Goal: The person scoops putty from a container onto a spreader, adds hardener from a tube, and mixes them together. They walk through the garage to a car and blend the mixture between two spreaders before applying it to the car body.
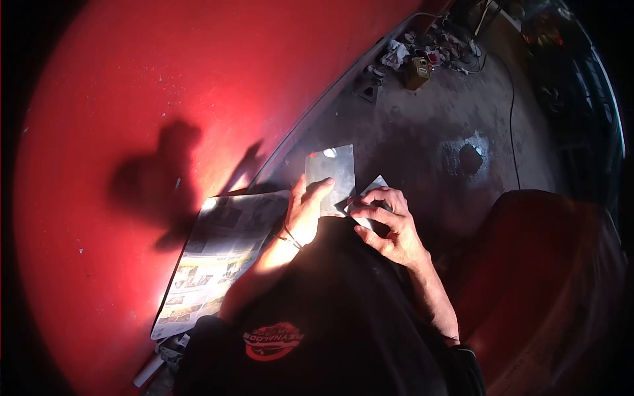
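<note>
A flat, greyish rectangular plate stands out in front of my body, with a bright glare spot near its top edge. My left hand grips its left and lower side, the thumb lying across its face. Just to the right, my right hand has its fingers curled round a smaller flat piece with a pointed light corner. That piece lies close to the plate's lower right corner; whether the two touch is hard to tell. My right fingers cover much of the smaller piece.
A large red surface fills the left side, with a printed newspaper sheet against it. Rags, a yellowish box and clutter lie on the grey floor. A dark cable runs at right, near a dark red covered object.
</note>
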Demonstrator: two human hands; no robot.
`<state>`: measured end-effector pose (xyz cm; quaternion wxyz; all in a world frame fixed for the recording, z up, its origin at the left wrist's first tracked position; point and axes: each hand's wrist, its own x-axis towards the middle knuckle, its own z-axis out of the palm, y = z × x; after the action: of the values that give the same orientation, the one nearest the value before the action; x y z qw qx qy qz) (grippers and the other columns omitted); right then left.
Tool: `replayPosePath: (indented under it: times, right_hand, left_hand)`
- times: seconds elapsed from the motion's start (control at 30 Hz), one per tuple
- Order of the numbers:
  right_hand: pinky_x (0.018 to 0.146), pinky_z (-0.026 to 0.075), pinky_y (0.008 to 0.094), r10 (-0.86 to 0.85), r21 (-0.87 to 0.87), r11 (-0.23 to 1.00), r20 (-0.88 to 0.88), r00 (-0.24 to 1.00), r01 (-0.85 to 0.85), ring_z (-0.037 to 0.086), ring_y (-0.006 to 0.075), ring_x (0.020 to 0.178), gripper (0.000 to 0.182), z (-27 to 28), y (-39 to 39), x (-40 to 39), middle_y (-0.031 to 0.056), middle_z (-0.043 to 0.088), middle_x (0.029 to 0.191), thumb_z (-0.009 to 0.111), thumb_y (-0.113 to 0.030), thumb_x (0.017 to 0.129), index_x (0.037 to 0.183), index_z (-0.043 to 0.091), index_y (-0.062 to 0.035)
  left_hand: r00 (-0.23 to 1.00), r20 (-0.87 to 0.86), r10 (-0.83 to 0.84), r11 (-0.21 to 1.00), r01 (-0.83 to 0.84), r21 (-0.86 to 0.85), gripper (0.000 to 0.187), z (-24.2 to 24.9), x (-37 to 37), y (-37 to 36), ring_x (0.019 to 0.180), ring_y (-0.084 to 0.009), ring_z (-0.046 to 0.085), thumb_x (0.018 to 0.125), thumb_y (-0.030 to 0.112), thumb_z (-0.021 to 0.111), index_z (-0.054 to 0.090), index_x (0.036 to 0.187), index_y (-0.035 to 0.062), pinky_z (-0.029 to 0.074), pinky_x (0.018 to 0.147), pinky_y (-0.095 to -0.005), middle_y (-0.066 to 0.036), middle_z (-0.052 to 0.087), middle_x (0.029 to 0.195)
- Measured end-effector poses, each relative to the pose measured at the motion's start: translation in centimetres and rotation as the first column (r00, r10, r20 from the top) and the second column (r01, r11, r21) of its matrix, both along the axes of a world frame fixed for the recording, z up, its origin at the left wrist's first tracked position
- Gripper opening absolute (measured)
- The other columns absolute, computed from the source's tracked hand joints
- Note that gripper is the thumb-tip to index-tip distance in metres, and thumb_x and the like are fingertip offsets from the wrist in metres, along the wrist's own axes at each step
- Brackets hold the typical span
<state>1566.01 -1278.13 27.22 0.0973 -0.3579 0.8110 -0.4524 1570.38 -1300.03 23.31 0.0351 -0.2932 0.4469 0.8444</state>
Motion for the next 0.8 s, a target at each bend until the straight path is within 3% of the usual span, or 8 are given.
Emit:
replayPosePath:
  times: [0.07, 0.17, 0.2, 0.27, 0.33, 0.5, 0.6, 0.8]
  right_hand:
    - [0.110, 0.041, 0.0460, -0.019, -0.109, 0.994, 0.082, 0.996, 0.028, 0.053, 0.0284, 0.124, 0.035, -2.1, 0.2, -2.1, 0.0052, 0.061, 0.127, 0.087, -0.016, 0.080, 0.114, 0.078, -0.0140]
    - [0.111, 0.039, 0.0488, -0.042, 0.115, 0.992, -0.060, 0.997, 0.048, 0.054, 0.0278, 0.125, 0.037, -3.0, 3.1, -7.0, 0.0039, 0.061, 0.128, 0.083, -0.013, 0.080, 0.117, 0.077, -0.0166]
    - [0.111, 0.038, 0.0497, -0.034, 0.208, 0.976, -0.153, 0.988, 0.065, 0.054, 0.0273, 0.125, 0.039, -3.2, 5.1, -9.2, 0.0034, 0.061, 0.129, 0.082, -0.013, 0.080, 0.118, 0.076, -0.0175]
    - [0.111, 0.037, 0.0502, -0.156, 0.185, 0.968, -0.092, 0.983, 0.171, 0.055, 0.0262, 0.126, 0.040, -3.1, 8.0, -11.1, 0.0023, 0.062, 0.127, 0.080, -0.013, 0.081, 0.120, 0.076, -0.0204]
    - [0.111, 0.037, 0.0501, -0.272, 0.202, 0.937, -0.094, 0.958, 0.286, 0.055, 0.0265, 0.127, 0.038, -0.8, 8.5, -11.1, 0.0024, 0.062, 0.126, 0.079, -0.015, 0.082, 0.119, 0.076, -0.0210]
    - [0.108, 0.036, 0.0541, -0.558, 0.259, 0.760, -0.211, 0.803, 0.596, 0.055, 0.0262, 0.126, 0.033, 0.5, 8.2, -9.8, 0.0007, 0.063, 0.123, 0.076, -0.025, 0.087, 0.120, 0.076, -0.0246]
    - [0.107, 0.037, 0.0564, -0.770, 0.242, 0.575, -0.162, 0.617, 0.782, 0.055, 0.0259, 0.124, 0.031, -0.2, 6.6, -5.6, 0.0003, 0.063, 0.122, 0.074, -0.028, 0.088, 0.119, 0.076, -0.0248]
    - [0.104, 0.040, 0.0525, -0.972, 0.189, -0.105, -0.227, -0.060, 0.976, 0.057, 0.0240, 0.121, 0.027, 2.0, -1.4, -2.4, -0.0008, 0.066, 0.113, 0.074, -0.024, 0.083, 0.109, 0.079, -0.0221]
  left_hand:
    - [1.000, -0.014, 0.007, 0.990, -0.006, 0.138, 0.043, 0.1, -3.0, 0.2, 0.101, -0.0258, 0.073, 0.100, 0.015, 0.067, 0.053, 0.141, 0.0105, 0.068, 0.069, -0.0441, -0.012, 0.066, 0.124]
    - [0.997, 0.031, -0.068, 0.996, 0.067, 0.050, 0.046, -1.2, -7.4, 0.8, 0.105, -0.0266, 0.072, 0.099, 0.014, 0.068, 0.051, 0.142, 0.0102, 0.068, 0.068, -0.0469, -0.012, 0.065, 0.126]
    - [0.994, 0.021, -0.111, 0.994, 0.111, 0.015, 0.044, -0.9, -10.0, 1.5, 0.106, -0.0252, 0.072, 0.099, 0.013, 0.068, 0.052, 0.140, 0.0090, 0.067, 0.072, -0.0452, -0.011, 0.066, 0.125]
    - [0.975, 0.017, -0.222, 0.975, 0.222, -0.029, 0.041, -0.4, -13.9, 3.2, 0.109, -0.0224, 0.070, 0.099, 0.012, 0.068, 0.055, 0.138, 0.0066, 0.066, 0.079, -0.0418, -0.010, 0.067, 0.124]
    - [0.928, -0.112, -0.356, 0.922, 0.330, -0.200, 0.030, -2.1, -15.7, 3.8, 0.106, -0.0126, 0.067, 0.101, 0.010, 0.066, 0.062, 0.130, 0.0003, 0.053, 0.095, -0.0291, -0.005, 0.071, 0.116]
    - [0.498, 0.054, -0.866, 0.321, 0.634, -0.704, 0.038, 1.6, -23.5, 8.7, 0.105, -0.0169, 0.068, 0.100, 0.015, 0.067, 0.062, 0.133, -0.0019, 0.053, 0.093, -0.0336, -0.009, 0.073, 0.116]
    - [0.351, -0.122, -0.928, 0.364, 0.789, -0.496, 0.033, -1.4, -25.6, 11.7, 0.101, -0.0148, 0.064, 0.100, 0.011, 0.067, 0.063, 0.130, -0.0012, 0.051, 0.093, -0.0311, -0.007, 0.072, 0.112]
    - [-0.103, -0.286, -0.953, -0.018, 0.958, -0.286, 0.032, 0.1, -30.6, 20.0, 0.105, -0.0115, 0.064, 0.103, 0.008, 0.064, 0.060, 0.134, 0.0019, 0.051, 0.095, -0.0290, -0.002, 0.069, 0.120]
